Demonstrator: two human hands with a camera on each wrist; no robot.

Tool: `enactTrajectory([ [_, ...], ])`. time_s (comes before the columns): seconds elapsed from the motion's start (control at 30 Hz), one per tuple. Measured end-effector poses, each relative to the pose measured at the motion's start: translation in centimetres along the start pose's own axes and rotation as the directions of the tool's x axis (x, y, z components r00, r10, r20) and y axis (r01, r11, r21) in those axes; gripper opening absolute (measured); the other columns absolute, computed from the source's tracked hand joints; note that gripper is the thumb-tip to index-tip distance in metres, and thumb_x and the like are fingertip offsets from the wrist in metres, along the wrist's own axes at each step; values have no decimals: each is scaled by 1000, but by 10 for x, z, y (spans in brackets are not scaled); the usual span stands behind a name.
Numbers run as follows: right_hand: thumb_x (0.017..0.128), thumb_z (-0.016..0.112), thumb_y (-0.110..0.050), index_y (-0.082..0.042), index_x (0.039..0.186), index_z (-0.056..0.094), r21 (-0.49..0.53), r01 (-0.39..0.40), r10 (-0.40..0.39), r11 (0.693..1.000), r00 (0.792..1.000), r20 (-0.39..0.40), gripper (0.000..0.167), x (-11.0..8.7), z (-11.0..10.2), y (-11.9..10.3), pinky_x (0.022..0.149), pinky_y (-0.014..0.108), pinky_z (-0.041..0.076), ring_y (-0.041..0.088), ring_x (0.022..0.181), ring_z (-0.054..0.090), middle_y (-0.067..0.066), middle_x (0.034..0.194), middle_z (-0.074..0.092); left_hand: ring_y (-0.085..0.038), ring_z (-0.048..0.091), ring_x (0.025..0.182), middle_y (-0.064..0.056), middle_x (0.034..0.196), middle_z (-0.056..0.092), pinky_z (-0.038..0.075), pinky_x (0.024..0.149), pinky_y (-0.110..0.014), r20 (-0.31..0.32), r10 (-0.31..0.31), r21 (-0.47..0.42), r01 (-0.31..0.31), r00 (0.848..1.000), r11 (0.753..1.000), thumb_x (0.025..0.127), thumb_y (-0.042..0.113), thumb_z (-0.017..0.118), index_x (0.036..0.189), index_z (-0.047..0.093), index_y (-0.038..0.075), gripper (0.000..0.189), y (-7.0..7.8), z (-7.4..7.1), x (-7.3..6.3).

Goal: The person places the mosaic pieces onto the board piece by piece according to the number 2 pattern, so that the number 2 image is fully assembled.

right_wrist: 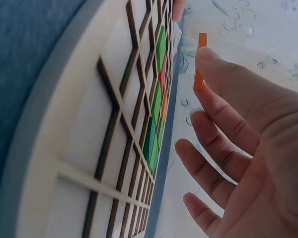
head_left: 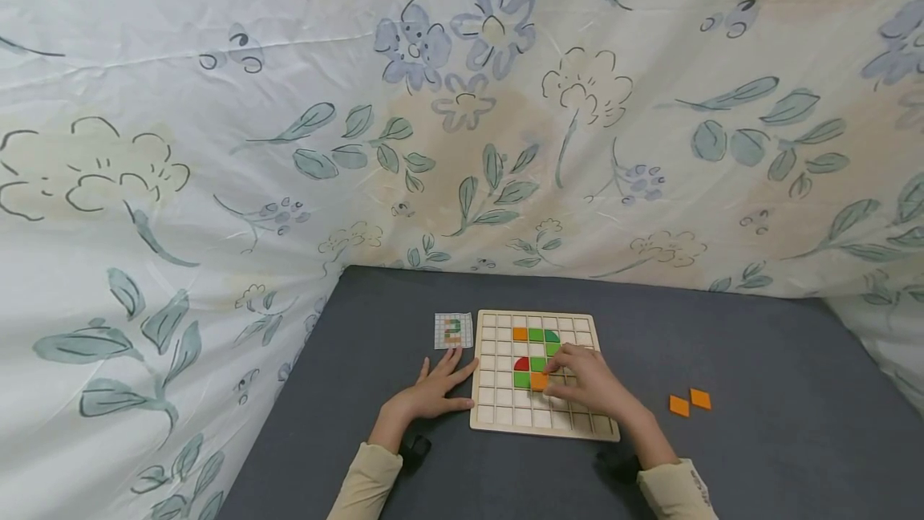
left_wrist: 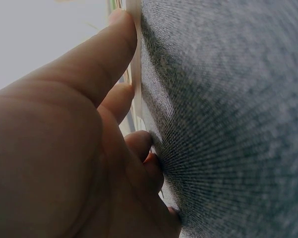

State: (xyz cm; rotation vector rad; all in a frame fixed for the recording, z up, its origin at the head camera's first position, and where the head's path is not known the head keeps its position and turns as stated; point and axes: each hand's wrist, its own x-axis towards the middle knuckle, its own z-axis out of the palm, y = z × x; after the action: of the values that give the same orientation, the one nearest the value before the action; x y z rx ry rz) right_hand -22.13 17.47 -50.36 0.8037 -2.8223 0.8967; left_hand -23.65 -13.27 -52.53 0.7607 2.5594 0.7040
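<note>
In the head view, a pale wooden grid board lies on the table. In its cells sit an orange square tile, several green tiles and a red quarter-round tile. My right hand pinches another orange square tile between thumb and index finger. The right wrist view shows this held tile edge-on, raised off the board, with the other fingers loosely bent. With fingers spread, my left hand touches the board's left edge; its thumb and a finger press the rim in the left wrist view.
A small pattern card with a coloured grid picture lies left of the board, by my left fingertips. Two loose orange tiles lie on the dark grey table to the right. Floral cloth hangs behind and at the sides.
</note>
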Motion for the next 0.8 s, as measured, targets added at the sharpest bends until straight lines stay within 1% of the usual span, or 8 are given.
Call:
enactTrajectory([
  [0.13,75,78,-29,-20,90,70,-15,-29,29,999,1000,8,19,2,4,-7,88,54,34,18,90,54,-5,92,58,-30,0,144,-12,156,4,-7,110,-60,-1,1,-5,-1,1000,1000,90,47,53,149,22,22,72,1,0,-1],
  [0.2,74,78,-30,-22,90,70,-37,-52,53,998,999,10,19,3,6,-10,88,52,35,17,91,54,-8,93,57,-30,0,144,-12,156,4,-7,110,-60,0,2,-5,-2,1000,1000,90,47,53,149,22,22,72,1,0,-1],
  [0.3,73,78,-32,-24,89,69,-69,-65,66,995,998,12,20,4,9,-14,88,51,35,16,92,54,-10,93,57,-30,0,143,-12,156,4,-6,109,-61,-2,3,-3,-3,1000,1000,90,47,53,149,22,21,72,1,-1,-2],
  [0.4,74,78,-33,-23,89,69,-83,-51,52,995,999,15,20,4,11,-18,86,52,35,16,91,54,-8,92,58,-31,0,143,-13,156,4,-7,109,-61,-1,3,-8,-3,1000,1000,91,45,54,149,22,20,71,2,-1,-3],
  [0.6,76,77,-30,-21,90,68,-71,-15,16,997,1000,20,19,3,18,-20,91,55,34,15,93,55,-6,93,59,-32,-1,143,-13,156,3,-7,109,-61,3,4,-13,-4,1000,1000,91,44,54,149,22,19,71,4,-3,-5],
  [0.67,75,77,-30,-21,90,68,-76,-11,12,997,1000,20,19,2,20,-19,90,56,34,14,91,55,-6,94,59,-32,-1,143,-14,156,3,-7,109,-62,4,8,-12,-8,1000,1000,91,45,54,149,22,19,71,4,-3,-5],
  [0.8,74,78,-33,-23,88,67,-96,-19,21,995,1000,14,20,0,23,-16,87,52,35,12,88,53,-8,92,57,-33,-2,143,-14,156,3,-8,109,-62,4,22,-16,-22,1000,1000,91,44,54,149,22,19,71,2,-2,-3],
])
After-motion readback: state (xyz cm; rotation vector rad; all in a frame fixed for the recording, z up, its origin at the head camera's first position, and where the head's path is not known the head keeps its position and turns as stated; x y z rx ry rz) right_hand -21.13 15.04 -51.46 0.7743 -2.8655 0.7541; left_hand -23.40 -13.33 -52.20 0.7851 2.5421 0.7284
